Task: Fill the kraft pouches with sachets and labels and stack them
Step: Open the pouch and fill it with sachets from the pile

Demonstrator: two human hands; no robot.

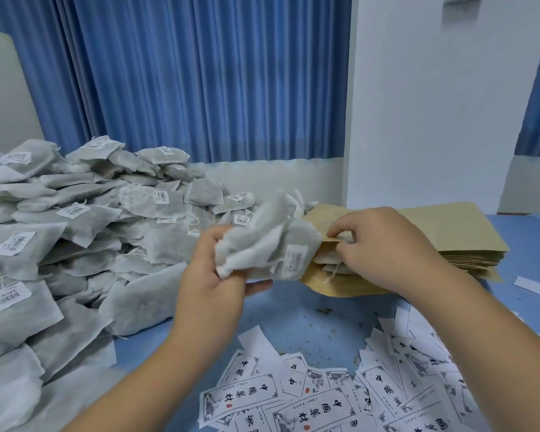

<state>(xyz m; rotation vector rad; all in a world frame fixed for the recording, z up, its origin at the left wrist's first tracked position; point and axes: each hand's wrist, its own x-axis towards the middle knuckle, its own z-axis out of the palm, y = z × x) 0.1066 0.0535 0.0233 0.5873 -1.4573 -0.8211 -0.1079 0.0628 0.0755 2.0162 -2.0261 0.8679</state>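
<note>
blue curtains point(200, 73) close off the back of the room, and the blue desk point(293, 322) in front of me is laid out so each supply keeps its own side: the heap of sachets point(75, 229) on my left, the printed labels point(325, 400) scattered close to me on the right, the flat stack of pouches point(449, 238) further back on the right. my left hand point(212, 275) is clenched round a bunch of sachets point(262, 244), squeezed tight so they can pass through a narrow mouth together. my right hand point(384, 244) pinches the upper lip of the kraft pouch point(340, 285) lying at the near edge of that stack, lifting it so the mouth gapes toward the bunch; a few sachets already show inside. the bunch sits right at the opening, its leading edge against the lip. i judge the filling is midway: this bunch should go in next, a label after it. the loose strings could snag on the lip.
</note>
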